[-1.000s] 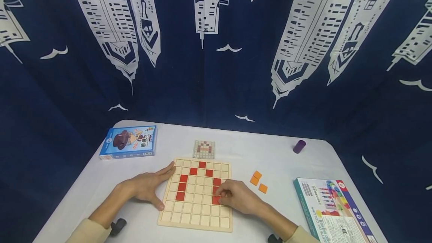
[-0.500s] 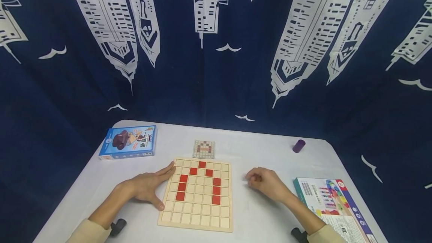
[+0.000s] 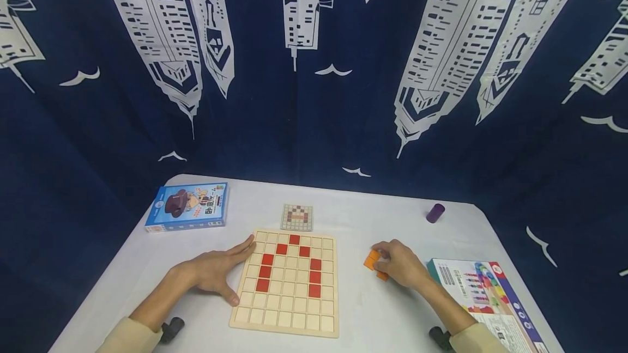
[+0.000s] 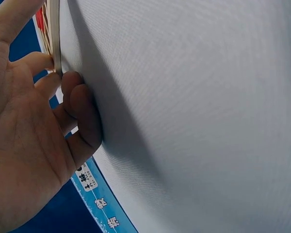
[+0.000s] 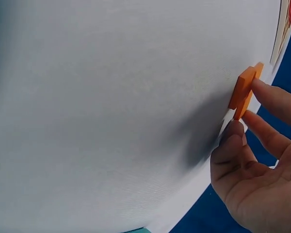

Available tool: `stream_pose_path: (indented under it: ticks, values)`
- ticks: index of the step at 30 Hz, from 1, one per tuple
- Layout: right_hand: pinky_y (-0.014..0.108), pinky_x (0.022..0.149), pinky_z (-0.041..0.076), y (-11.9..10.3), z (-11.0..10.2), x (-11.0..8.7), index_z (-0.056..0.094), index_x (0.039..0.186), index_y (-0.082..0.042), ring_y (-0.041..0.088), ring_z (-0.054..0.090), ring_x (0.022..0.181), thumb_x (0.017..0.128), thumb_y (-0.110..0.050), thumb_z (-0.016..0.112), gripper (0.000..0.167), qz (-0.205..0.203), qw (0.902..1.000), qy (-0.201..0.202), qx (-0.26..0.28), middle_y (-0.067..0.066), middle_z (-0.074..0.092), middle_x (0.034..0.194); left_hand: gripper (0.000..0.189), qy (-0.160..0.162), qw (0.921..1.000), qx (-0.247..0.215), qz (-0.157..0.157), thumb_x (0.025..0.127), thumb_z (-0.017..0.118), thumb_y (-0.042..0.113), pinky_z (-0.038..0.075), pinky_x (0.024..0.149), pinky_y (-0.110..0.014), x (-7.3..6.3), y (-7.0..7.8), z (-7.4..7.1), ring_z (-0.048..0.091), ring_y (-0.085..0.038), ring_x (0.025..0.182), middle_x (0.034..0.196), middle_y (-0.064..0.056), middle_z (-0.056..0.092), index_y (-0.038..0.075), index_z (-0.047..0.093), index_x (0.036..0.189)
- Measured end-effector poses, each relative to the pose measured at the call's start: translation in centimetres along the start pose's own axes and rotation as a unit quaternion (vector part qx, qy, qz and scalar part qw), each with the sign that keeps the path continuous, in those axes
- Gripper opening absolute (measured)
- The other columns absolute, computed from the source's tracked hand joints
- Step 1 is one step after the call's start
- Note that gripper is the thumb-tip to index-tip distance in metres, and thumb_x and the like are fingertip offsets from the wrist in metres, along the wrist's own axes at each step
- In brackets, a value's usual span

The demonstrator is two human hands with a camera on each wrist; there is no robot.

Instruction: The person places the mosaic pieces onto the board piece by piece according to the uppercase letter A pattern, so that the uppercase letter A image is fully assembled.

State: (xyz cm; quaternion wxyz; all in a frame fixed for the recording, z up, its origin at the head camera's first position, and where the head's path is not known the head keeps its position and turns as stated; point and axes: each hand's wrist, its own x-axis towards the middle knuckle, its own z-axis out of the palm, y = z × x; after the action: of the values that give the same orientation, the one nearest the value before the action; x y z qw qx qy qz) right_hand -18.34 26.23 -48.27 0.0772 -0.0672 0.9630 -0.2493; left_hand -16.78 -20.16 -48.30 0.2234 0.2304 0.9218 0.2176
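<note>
My left hand (image 3: 212,270) rests with spread fingers along the left edge of the wooden grid board (image 3: 284,317); the left wrist view shows its fingertips at the board's side. Several red tiles (image 3: 314,277) sit in the board's squares, forming a peak with two legs. To the right of the board, my right hand (image 3: 401,265) is at the small orange tiles (image 3: 369,262) on the table. In the right wrist view its thumb and a finger pinch an orange tile (image 5: 246,104) by the edges, with another orange tile (image 5: 240,88) right beside it. My fingers partly cover the tiles in the head view.
A small pattern card (image 3: 296,218) lies just behind the board. A blue box (image 3: 188,206) stands at the back left, and a purple cylinder (image 3: 435,213) at the back right. A flat colourful box (image 3: 490,304) lies right of my right forearm.
My right hand has left the red tiles on the board's right side, moved right, and come down at the orange tiles, pinching one. My left hand has stayed in place.
</note>
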Motion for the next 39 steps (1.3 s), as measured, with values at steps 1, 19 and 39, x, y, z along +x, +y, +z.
stream_pose_path:
  ticks: [1,19,39]
  values:
    - [0.037,0.077,0.052,-0.1,0.0,0.0,0.073,0.121,-0.012,0.017,0.056,0.085,0.083,-0.016,0.081,0.038,-0.001,1.0,-0.001,0.001,0.0,0.061,0.094,0.132,0.0,1.0,0.0,-0.001,0.054,0.09,0.06,0.037,0.106,-0.066,0.0,0.0,0.0,0.031,-0.039,0.148,0.17,0.002,0.004,0.02,0.025,0.161]
    - [0.033,0.074,0.05,-0.9,0.6,0.3,0.071,0.099,-0.017,0.014,0.055,0.081,0.083,-0.008,0.08,0.02,-0.015,0.9997,0.012,0.016,-0.003,0.065,0.092,0.131,0.0,1.0,0.004,-0.002,0.054,0.09,0.06,0.039,0.105,-0.065,0.1,0.0,0.1,0.033,-0.038,0.148,0.17,0.004,0.003,0.021,0.025,0.161]
    - [0.025,0.064,0.051,-8.9,4.0,1.9,0.072,0.097,-0.016,0.01,0.06,0.072,0.09,-0.009,0.072,0.01,-0.107,0.9845,-0.031,0.135,-0.008,0.066,0.081,0.13,0.001,0.9999,0.008,0.006,0.056,0.089,0.059,0.036,0.108,-0.065,-0.1,0.0,-0.1,0.03,-0.037,0.149,0.17,0.001,0.004,0.018,0.024,0.161]
